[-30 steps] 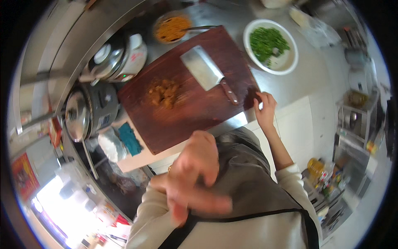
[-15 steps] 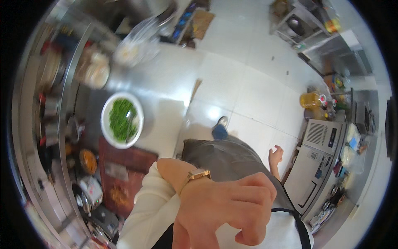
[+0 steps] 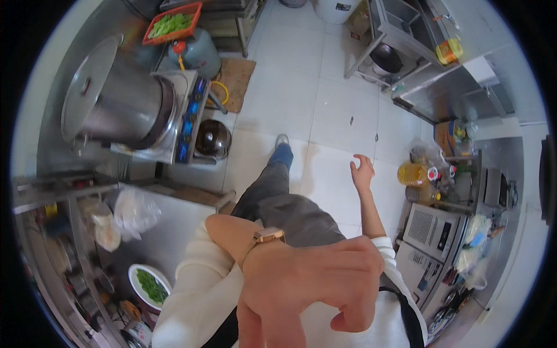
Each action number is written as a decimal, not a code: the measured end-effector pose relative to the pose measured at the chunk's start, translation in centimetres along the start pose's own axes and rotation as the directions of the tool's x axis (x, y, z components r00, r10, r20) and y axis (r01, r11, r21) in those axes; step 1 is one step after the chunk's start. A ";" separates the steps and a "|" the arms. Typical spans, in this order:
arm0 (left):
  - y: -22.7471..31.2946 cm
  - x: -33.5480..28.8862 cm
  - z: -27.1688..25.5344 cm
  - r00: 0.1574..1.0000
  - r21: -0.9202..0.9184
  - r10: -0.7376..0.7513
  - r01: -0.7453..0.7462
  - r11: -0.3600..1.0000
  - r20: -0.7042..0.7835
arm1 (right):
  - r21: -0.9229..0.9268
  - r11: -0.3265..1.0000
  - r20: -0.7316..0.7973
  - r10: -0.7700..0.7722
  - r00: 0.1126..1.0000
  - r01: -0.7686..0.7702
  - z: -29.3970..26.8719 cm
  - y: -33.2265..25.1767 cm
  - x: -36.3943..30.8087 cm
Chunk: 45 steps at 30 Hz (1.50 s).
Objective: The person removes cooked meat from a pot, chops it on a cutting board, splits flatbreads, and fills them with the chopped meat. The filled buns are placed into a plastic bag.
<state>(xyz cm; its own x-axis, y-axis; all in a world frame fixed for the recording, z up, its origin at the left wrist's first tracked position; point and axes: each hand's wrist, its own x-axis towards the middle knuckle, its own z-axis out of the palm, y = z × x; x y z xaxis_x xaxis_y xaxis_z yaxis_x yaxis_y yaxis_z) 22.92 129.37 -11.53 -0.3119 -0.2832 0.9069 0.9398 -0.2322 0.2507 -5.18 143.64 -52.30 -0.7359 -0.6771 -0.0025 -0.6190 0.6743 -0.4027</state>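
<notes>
Since half a second ago the view swung: white bowl (image 3: 134, 283) of chopped greens dropped to lower left, stockpot (image 3: 130, 104) on its stove (image 3: 188, 124) came in upper left. Bowl sat on the steel counter (image 3: 180, 223), left of the left hand (image 3: 310, 284). That hand hung across the chest, fingers bent; palm side hidden, couldn't tell if it gripped anything. Right hand (image 3: 362, 172) was out over the floor tiles (image 3: 333, 130), fingers loose, empty; nearest item was the yellow oil jug (image 3: 411, 174), apart from it. Left sleeve (image 3: 185, 284) blocked part of the counter. Clear plastic bag (image 3: 136, 211) lay beyond the bowl. Farther out: dark round pot (image 3: 213, 139) by the stove, gas cylinder (image 3: 202, 55), orange basket (image 3: 165, 39) of leafy greens.
</notes>
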 end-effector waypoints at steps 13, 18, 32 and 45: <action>-12.4 16.3 -41.8 0.866 0.579 -0.323 0.497 0.647 -0.382 | -0.314 0.792 0.461 0.609 0.645 -0.524 7.7 16.2 7.4; -19.0 14.4 -62.0 0.724 0.717 -0.014 0.679 -0.160 -0.689 | -0.305 0.902 0.520 0.426 0.740 -0.305 10.1 11.4 31.0; -26.7 16.2 -106.9 0.630 0.285 -0.021 0.322 -0.903 -0.776 | 0.859 0.494 0.074 -0.379 0.923 0.134 11.5 -36.0 121.0; -27.0 19.6 -118.7 0.267 0.616 -0.587 0.034 -0.787 -0.764 | 0.608 0.686 0.674 -0.181 0.716 -0.399 20.3 -44.2 121.5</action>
<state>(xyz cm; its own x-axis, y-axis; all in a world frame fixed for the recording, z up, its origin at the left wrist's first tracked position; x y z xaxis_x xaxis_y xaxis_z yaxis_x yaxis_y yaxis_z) -25.17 19.63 -40.77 -0.7415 -0.6508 -0.1633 -0.6643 0.7463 0.0421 -61.68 25.55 -53.35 -0.2297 -0.8055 -0.5462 0.0360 0.5538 -0.8319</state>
